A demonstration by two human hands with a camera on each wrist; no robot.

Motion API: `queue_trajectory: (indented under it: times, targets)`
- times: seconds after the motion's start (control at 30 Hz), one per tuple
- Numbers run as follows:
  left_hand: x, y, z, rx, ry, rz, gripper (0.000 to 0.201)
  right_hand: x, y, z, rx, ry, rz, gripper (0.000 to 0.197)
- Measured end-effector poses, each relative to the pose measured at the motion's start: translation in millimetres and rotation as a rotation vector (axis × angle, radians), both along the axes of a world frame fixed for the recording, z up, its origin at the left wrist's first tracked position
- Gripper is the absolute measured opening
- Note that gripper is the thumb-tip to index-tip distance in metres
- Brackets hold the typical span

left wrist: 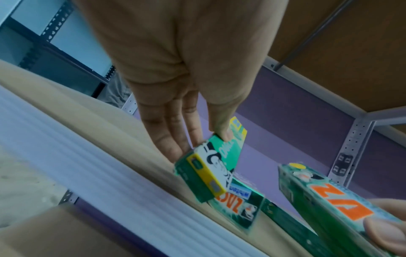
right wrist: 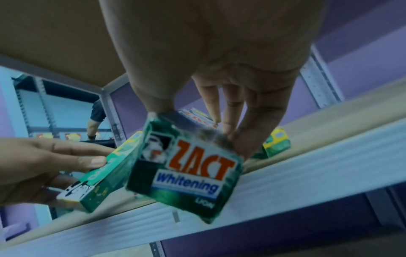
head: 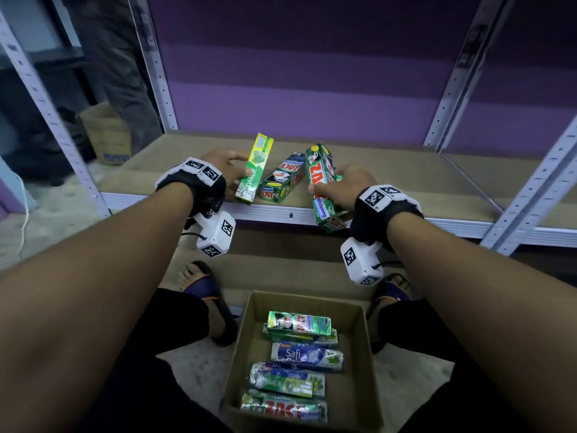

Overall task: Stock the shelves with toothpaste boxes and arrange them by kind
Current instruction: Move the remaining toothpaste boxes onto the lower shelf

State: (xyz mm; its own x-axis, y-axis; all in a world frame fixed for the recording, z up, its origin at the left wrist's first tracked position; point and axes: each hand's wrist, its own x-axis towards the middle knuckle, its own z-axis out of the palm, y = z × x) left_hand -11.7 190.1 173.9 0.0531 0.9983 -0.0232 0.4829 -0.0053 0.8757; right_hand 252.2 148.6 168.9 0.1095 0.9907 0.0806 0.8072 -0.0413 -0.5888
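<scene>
My left hand (head: 231,170) pinches a light-green Darlie box (head: 254,168) between thumb and fingers, its near end at the front edge of the brown shelf board (head: 406,182). In the left wrist view the left hand (left wrist: 204,144) holds the Darlie box (left wrist: 206,173) by its end. A dark-green Zact box (head: 282,182) lies flat on the shelf between my hands. My right hand (head: 337,189) grips a Zact Whitening box (head: 321,185), which sits tilted across the shelf's front rail. The right wrist view shows my right hand (right wrist: 195,125) gripping that Zact Whitening box (right wrist: 186,173) just above the rail.
An open cardboard carton (head: 359,345) on the floor between my feet holds several toothpaste boxes, Zact, Safi and Darlie. Metal uprights (head: 449,89) frame the shelf bay, backed by a purple panel. Another carton (head: 106,135) stands on the floor far left. Bare shelf board lies to the right.
</scene>
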Motion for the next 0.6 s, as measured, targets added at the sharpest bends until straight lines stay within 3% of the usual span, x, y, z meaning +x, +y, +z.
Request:
queue_trajectory:
  times: [0.1,0.23,0.33,0.6]
  targets:
    - [-7,17,2,0.022,0.110,0.002,0.037,-7,18,6,-0.014,-0.201,0.024,0.048]
    - [-9,40,-4,0.044,0.224,0.002,0.032,-14,37,3,-0.028,-0.377,0.013,0.034]
    - [-11,56,-12,0.038,0.291,-0.011,0.028,-17,51,-3,-0.029,-0.412,-0.025,0.028]
    - [-10,90,-27,0.058,0.320,-0.022,0.023,-28,87,-13,0.011,-0.458,-0.053,0.035]
